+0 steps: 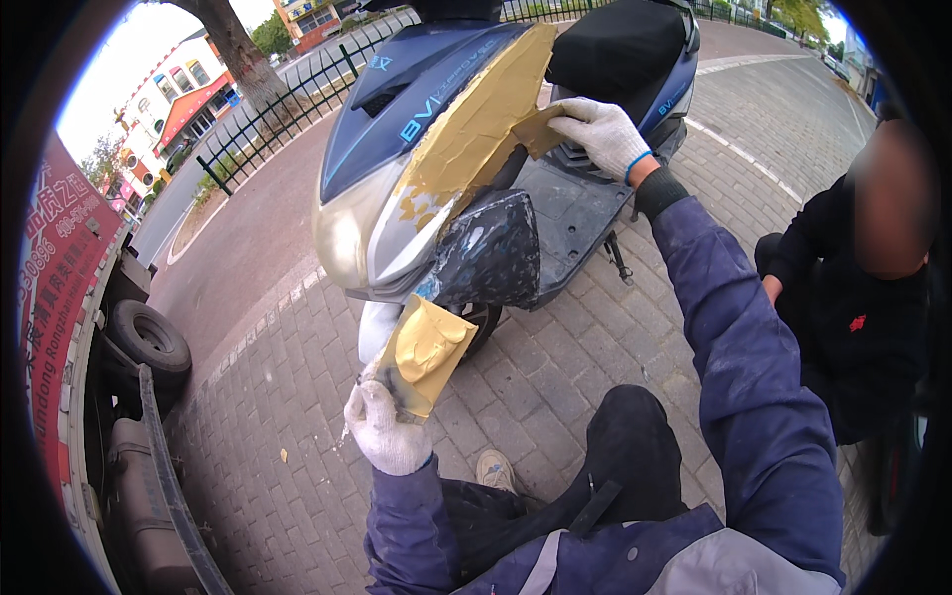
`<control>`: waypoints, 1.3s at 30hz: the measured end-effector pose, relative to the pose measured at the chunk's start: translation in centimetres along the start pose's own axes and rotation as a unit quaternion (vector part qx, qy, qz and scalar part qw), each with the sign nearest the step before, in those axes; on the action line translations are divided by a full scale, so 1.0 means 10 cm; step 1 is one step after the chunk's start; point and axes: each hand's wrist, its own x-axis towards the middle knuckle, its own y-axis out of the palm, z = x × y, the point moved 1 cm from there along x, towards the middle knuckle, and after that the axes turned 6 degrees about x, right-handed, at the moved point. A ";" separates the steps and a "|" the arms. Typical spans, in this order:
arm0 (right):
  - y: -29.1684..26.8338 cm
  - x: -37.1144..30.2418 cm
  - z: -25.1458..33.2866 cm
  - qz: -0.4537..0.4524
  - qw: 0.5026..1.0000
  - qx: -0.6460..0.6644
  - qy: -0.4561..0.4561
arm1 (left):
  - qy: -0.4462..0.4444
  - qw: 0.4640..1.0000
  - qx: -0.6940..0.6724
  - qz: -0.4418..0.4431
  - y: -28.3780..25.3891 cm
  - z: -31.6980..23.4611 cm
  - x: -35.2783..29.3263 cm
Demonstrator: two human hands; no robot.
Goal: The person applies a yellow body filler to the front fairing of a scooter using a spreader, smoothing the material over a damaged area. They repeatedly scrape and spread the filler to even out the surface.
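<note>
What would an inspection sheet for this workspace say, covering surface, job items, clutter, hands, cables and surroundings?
Surface: grey brick paving under the scooter.
Job items: blue and silver scooter, its side panel thickly coated with yellow paste; small spreader at the coating's edge, contact unclear; flat board loaded with the same-coloured paste.
Clutter: one small yellowish scrap on the paving.
Hands: both in white gloves; left hand grips the board, right hand grips the spreader.
Cables: nothing seen.
Surroundings: red-sided truck at left, person in black at right, fence and tree behind.
</note>
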 end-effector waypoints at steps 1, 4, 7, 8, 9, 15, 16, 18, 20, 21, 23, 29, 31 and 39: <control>-0.02 0.02 -0.01 0.002 1.000 0.001 0.008 | 0.005 1.000 0.003 -0.004 0.00 -0.01 0.00; -0.08 0.08 -0.04 -0.006 1.000 -0.002 -0.005 | 0.006 1.000 0.001 0.001 0.02 -0.02 0.00; -0.15 0.15 -0.09 -0.006 1.000 0.009 0.000 | 0.005 1.000 0.008 -0.007 0.01 -0.02 -0.01; -0.18 0.16 -0.11 -0.007 1.000 0.007 0.015 | 0.001 1.000 0.007 -0.002 0.01 -0.02 -0.02; -0.21 0.16 -0.12 -0.005 1.000 -0.003 0.005 | 0.001 1.000 0.007 0.000 0.00 -0.02 -0.02; -0.37 0.06 -0.21 -0.078 0.989 0.110 0.058 | -0.002 1.000 0.014 -0.017 0.02 -0.02 -0.01; -0.39 0.01 -0.20 -0.108 0.979 0.149 0.093 | 0.007 1.000 0.015 -0.015 0.04 -0.03 0.00; -0.41 -0.19 -0.12 -0.155 0.961 0.200 0.111 | -0.020 0.999 -0.029 -0.019 0.07 -0.05 0.02; -0.32 -0.51 0.03 -0.170 0.940 0.274 0.108 | -0.039 0.996 -0.070 -0.030 0.11 -0.03 0.04; -0.24 -0.70 0.12 -0.152 0.940 0.291 0.096 | -0.051 0.994 -0.087 -0.038 0.13 -0.01 0.05; -0.06 -1.10 0.35 -0.103 0.931 0.330 0.113 | -0.076 0.988 -0.128 -0.030 0.18 0.03 0.06; 0.70 -1.99 0.84 0.045 0.752 0.624 0.206 | -0.219 0.944 -0.246 0.018 0.42 0.22 0.01; 0.86 -2.11 0.89 0.124 0.707 0.652 0.243 | -0.271 0.919 -0.284 0.038 0.52 0.27 -0.06; 1.10 -2.51 0.87 0.197 0.682 0.614 0.345 | -0.342 0.874 -0.339 0.063 0.65 0.24 -0.15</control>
